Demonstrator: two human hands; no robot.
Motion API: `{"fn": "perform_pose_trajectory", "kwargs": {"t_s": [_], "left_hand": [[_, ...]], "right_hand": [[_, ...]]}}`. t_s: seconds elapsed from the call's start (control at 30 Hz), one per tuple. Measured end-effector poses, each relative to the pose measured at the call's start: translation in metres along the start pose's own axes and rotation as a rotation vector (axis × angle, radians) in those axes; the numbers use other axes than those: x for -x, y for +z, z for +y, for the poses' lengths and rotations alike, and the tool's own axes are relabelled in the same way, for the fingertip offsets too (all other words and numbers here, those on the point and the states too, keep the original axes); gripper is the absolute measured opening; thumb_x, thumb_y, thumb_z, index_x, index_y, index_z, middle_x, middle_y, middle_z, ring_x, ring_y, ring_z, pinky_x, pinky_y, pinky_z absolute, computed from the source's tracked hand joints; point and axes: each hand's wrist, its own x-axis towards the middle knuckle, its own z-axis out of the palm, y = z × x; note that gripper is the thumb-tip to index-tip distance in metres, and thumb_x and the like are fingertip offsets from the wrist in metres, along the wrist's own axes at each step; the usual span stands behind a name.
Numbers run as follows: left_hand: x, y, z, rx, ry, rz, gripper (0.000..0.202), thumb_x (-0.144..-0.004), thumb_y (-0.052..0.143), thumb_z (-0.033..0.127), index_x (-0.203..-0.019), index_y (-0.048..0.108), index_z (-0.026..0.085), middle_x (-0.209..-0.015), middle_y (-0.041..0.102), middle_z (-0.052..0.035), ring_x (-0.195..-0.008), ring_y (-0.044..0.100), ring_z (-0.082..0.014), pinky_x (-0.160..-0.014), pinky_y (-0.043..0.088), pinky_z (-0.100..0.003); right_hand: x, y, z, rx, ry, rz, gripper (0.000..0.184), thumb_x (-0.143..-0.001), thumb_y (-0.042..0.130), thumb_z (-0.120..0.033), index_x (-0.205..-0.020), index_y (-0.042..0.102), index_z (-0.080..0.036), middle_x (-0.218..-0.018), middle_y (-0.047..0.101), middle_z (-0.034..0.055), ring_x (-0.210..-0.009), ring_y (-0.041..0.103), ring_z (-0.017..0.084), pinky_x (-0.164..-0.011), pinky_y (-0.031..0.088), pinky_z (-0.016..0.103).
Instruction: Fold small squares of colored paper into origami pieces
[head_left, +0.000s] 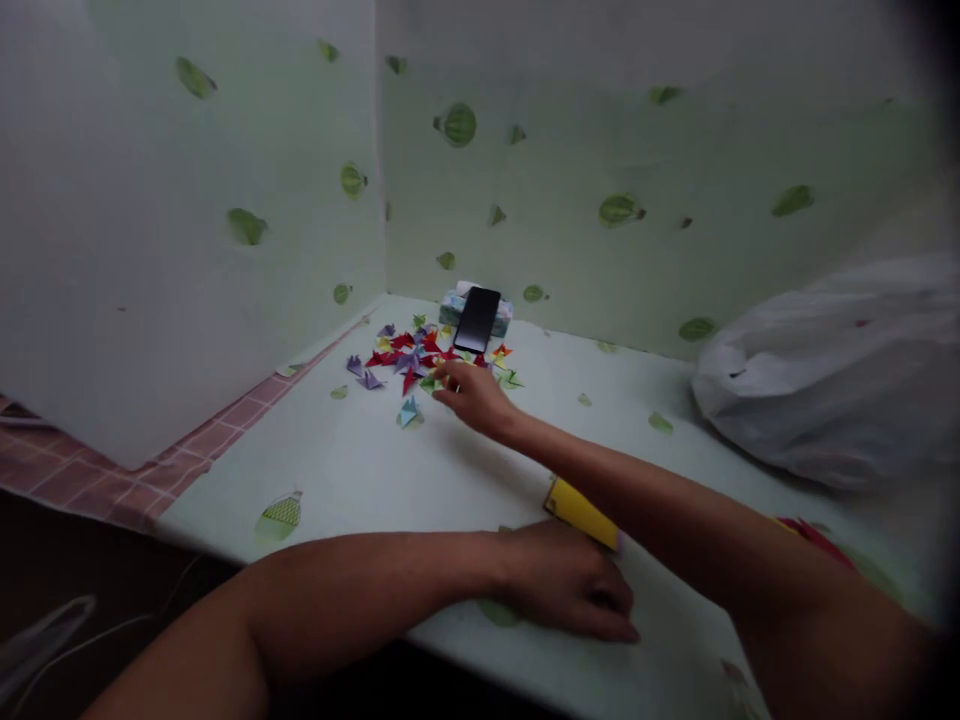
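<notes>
My right hand [474, 398] reaches over the table to the near edge of a pile of folded paper cranes [409, 362]. Its thumb and forefinger close on a green paper crane [430, 384] at the pile's edge. A light blue crane [409, 411] sits apart, closer to me. Palm down near the table's front edge lies my left hand [570, 580], fingers loosely bent with a gap between them and nothing seen in them. Just beyond it is a yellow paper stack [581, 513], partly covered by my right forearm.
A dark phone [478, 319] leans on a patterned tissue pack [502, 318] behind the cranes. At the right stands a white plastic bag [832, 370]. Red paper [821, 540] shows behind my right arm. Walls close off the table [345, 470] at the back and left.
</notes>
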Motion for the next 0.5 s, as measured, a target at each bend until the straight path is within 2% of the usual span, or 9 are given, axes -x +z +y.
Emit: {"fn": "perform_pose_trajectory", "kwargs": {"t_s": [0.07, 0.13, 0.23, 0.3, 0.33, 0.4, 0.43, 0.5], "left_hand": [[0.001, 0.001, 0.002, 0.003, -0.036, 0.004, 0.025, -0.090, 0.057, 0.036, -0.082, 0.070, 0.017, -0.080, 0.070, -0.0027, -0.071, 0.059, -0.0136, -0.061, 0.039, -0.023], [0.002, 0.002, 0.004, 0.012, -0.040, 0.031, 0.022, -0.089, 0.059, 0.035, -0.081, 0.069, 0.017, -0.077, 0.070, -0.0034, -0.069, 0.060, -0.0138, -0.061, 0.039, -0.023], [0.002, 0.000, 0.006, 0.060, 0.046, 0.111, 0.024, -0.089, 0.059, 0.033, -0.074, 0.068, 0.016, -0.070, 0.068, -0.0036, -0.065, 0.058, -0.0131, -0.061, 0.040, -0.024], [0.002, -0.006, 0.004, 0.084, 0.007, 0.285, 0.027, -0.091, 0.054, 0.032, -0.073, 0.066, 0.016, -0.070, 0.066, -0.0041, -0.066, 0.058, -0.0130, -0.065, 0.044, -0.025], [0.001, -0.010, 0.001, 0.075, -0.049, 0.421, 0.025, -0.091, 0.054, 0.031, -0.075, 0.066, 0.016, -0.073, 0.066, -0.0043, -0.068, 0.059, -0.0135, -0.069, 0.045, -0.026], [0.001, -0.021, -0.009, 0.010, -0.210, 0.643, 0.016, -0.089, 0.058, 0.028, -0.082, 0.067, 0.016, -0.080, 0.066, -0.0053, -0.077, 0.060, -0.0164, -0.076, 0.047, -0.030], [0.002, -0.027, -0.016, -0.031, -0.274, 0.692, 0.013, -0.086, 0.062, 0.027, -0.091, 0.067, 0.016, -0.087, 0.065, -0.0067, -0.084, 0.060, -0.0184, -0.080, 0.048, -0.032], [0.005, -0.038, -0.030, -0.081, -0.315, 0.642, 0.029, -0.081, 0.069, 0.029, -0.107, 0.064, 0.017, -0.104, 0.065, -0.0093, -0.101, 0.059, -0.0223, -0.091, 0.047, -0.038]], "right_hand": [[0.025, -0.037, 0.008, 0.000, -0.014, 0.014, 0.012, -0.081, 0.064, -0.017, -0.091, 0.069, -0.014, -0.077, 0.066, 0.0028, -0.067, 0.054, 0.013, -0.066, 0.037, 0.024], [0.059, -0.070, 0.021, 0.013, 0.030, -0.001, 0.006, -0.082, 0.063, -0.018, -0.081, 0.068, -0.015, -0.072, 0.064, 0.0012, -0.064, 0.052, 0.012, -0.064, 0.037, 0.024], [0.117, -0.099, 0.043, 0.034, 0.116, 0.005, 0.007, -0.082, 0.063, -0.019, -0.078, 0.067, -0.016, -0.074, 0.065, 0.0021, -0.067, 0.055, 0.014, -0.065, 0.041, 0.025], [0.153, -0.106, 0.056, -0.020, 0.134, -0.023, 0.008, -0.084, 0.063, -0.024, -0.082, 0.068, -0.017, -0.082, 0.066, 0.0044, -0.072, 0.059, 0.015, -0.069, 0.046, 0.028], [0.168, -0.107, 0.061, -0.034, 0.125, -0.030, 0.011, -0.084, 0.065, -0.027, -0.088, 0.068, -0.017, -0.090, 0.066, 0.0063, -0.078, 0.061, 0.017, -0.073, 0.048, 0.030], [0.193, -0.106, 0.067, -0.019, 0.095, -0.047, 0.031, -0.077, 0.073, -0.035, -0.102, 0.066, -0.018, -0.103, 0.066, 0.0102, -0.096, 0.062, 0.022, -0.086, 0.050, 0.037], [0.202, -0.104, 0.068, -0.003, 0.098, -0.077, 0.044, -0.073, 0.078, -0.037, -0.110, 0.064, -0.018, -0.111, 0.064, 0.0123, -0.103, 0.061, 0.025, -0.090, 0.049, 0.041], [0.215, -0.101, 0.068, 0.031, 0.120, -0.121, 0.058, -0.069, 0.081, -0.037, -0.119, 0.060, -0.018, -0.123, 0.060, 0.0152, -0.113, 0.057, 0.028, -0.096, 0.048, 0.045]]}}
